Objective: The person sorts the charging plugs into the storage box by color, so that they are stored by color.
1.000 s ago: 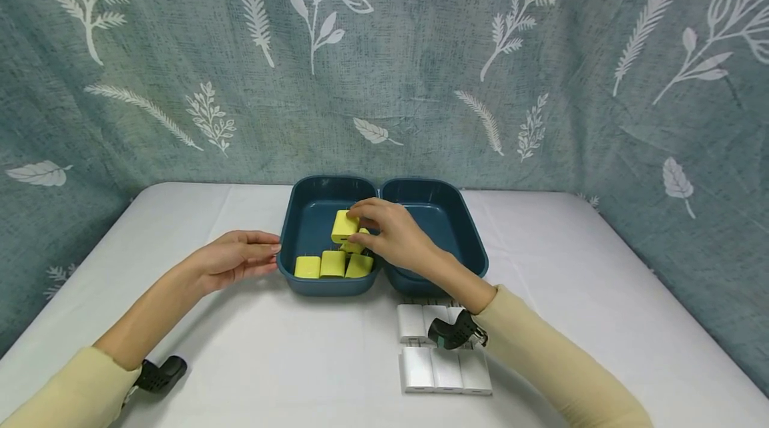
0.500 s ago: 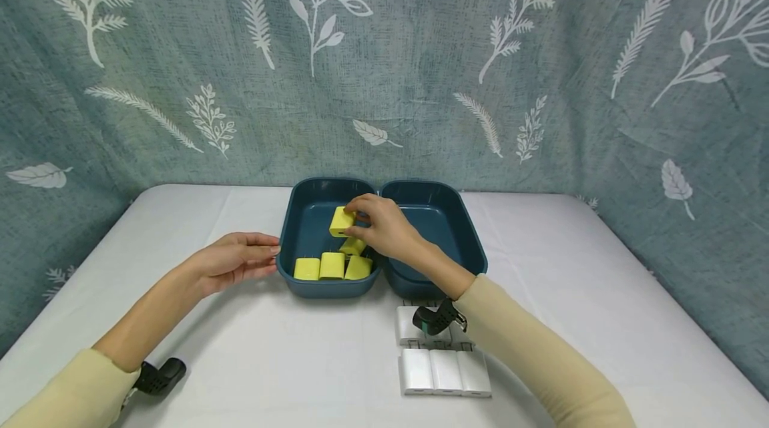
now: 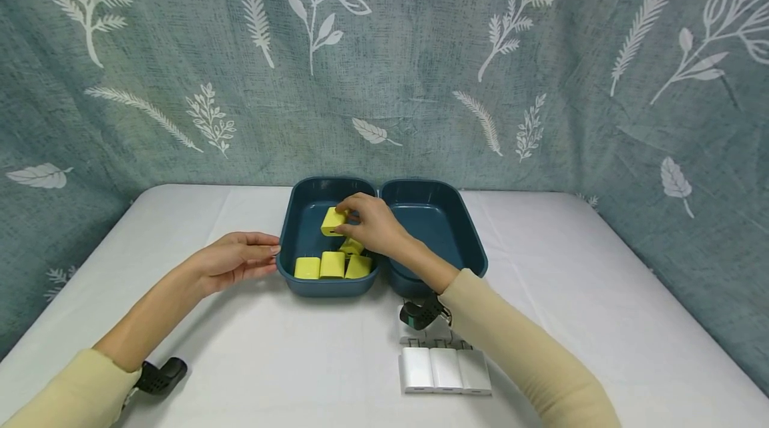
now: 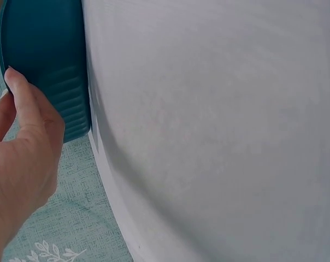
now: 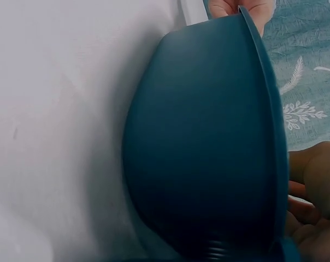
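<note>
My right hand pinches a yellow charger plug between thumb and fingers, above the inside of the left dark teal tray. Beneath it lie more yellow charger plugs, a row of three along the tray's front and one tilted plug behind them. Fingers straight, my left hand touches the same tray's outer left side, fingertips at the rim. The left wrist view has this hand against the tray's ribbed wall. In the right wrist view, the tray wall hides what my right hand holds.
A second teal tray stands directly right of the first, under my right forearm. White charger plugs lie in two rows in front of it, the back row partly covered by the right wrist camera. A patterned cloth hangs behind the table.
My right hand has moved a little to the left with the yellow charger plug, still over the left tray. My left hand has stayed at the tray's side.
</note>
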`<action>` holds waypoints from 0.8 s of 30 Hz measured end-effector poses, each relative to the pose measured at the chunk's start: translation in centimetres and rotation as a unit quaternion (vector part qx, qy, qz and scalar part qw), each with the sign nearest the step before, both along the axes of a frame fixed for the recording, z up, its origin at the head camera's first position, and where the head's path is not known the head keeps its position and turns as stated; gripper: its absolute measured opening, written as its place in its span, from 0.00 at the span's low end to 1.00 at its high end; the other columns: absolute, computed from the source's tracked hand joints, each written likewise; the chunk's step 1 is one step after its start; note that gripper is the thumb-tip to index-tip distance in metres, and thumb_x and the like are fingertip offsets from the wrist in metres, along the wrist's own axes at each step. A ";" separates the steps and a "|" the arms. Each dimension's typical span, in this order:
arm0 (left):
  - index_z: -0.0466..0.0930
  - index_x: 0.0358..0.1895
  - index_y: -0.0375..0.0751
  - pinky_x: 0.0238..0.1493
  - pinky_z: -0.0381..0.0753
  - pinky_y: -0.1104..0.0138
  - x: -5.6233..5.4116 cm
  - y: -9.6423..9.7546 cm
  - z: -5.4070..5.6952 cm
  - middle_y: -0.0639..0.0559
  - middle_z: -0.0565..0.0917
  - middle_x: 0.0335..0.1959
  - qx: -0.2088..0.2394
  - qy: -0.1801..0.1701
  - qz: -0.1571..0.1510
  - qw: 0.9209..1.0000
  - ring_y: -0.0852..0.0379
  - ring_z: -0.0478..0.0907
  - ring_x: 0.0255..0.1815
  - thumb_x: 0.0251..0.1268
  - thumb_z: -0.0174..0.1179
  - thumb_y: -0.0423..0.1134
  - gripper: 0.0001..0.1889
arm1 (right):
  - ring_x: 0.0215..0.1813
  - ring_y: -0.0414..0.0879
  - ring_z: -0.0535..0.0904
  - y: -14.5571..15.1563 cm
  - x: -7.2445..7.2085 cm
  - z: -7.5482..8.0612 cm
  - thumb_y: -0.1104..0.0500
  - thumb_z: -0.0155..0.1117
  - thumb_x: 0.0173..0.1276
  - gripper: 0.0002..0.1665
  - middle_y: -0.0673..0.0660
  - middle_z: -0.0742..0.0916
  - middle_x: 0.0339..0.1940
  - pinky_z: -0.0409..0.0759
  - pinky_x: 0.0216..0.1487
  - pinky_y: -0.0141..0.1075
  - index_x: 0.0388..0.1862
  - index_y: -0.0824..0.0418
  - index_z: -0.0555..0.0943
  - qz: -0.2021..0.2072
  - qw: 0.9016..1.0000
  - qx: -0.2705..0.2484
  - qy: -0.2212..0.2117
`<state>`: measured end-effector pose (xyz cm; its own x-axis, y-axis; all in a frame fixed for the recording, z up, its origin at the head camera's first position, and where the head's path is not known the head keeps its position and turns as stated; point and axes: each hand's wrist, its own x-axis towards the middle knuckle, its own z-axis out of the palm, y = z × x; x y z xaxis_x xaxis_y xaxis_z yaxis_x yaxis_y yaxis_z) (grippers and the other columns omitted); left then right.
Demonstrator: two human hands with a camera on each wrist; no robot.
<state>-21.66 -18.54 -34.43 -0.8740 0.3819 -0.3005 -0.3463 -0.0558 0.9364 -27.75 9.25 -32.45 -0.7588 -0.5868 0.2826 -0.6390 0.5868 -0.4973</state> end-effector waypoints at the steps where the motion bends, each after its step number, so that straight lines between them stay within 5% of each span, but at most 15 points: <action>1: 0.57 0.68 0.19 0.50 0.84 0.68 0.0 0.0 0.0 0.47 0.82 0.44 0.000 0.002 -0.002 1.000 0.58 0.84 0.42 0.75 0.53 0.29 0.26 | 0.46 0.50 0.80 -0.1 0.0 0.0 0.60 0.72 0.65 0.21 0.60 0.83 0.54 0.80 0.44 0.32 0.55 0.66 0.82 -0.002 1.000 0.002 -0.004; 13: 0.57 0.68 0.19 0.51 0.84 0.67 -0.2 0.0 0.0 0.46 0.82 0.44 -0.001 -0.002 0.002 1.000 0.58 0.84 0.42 0.75 0.53 0.29 0.25 | 0.41 0.52 0.76 -0.4 -0.1 0.0 0.55 0.73 0.65 0.27 0.63 0.82 0.49 0.75 0.37 0.36 0.58 0.68 0.80 0.002 0.999 0.026 -0.026; 24: 0.55 0.69 0.19 0.50 0.84 0.67 -0.2 0.0 0.1 0.47 0.81 0.44 -0.001 -0.005 -0.001 1.000 0.58 0.84 0.42 0.75 0.53 0.29 0.26 | 0.55 0.58 0.81 0.9 0.3 0.6 0.57 0.71 0.67 0.26 0.64 0.80 0.57 0.82 0.54 0.34 0.60 0.69 0.78 0.011 0.999 -0.003 -0.049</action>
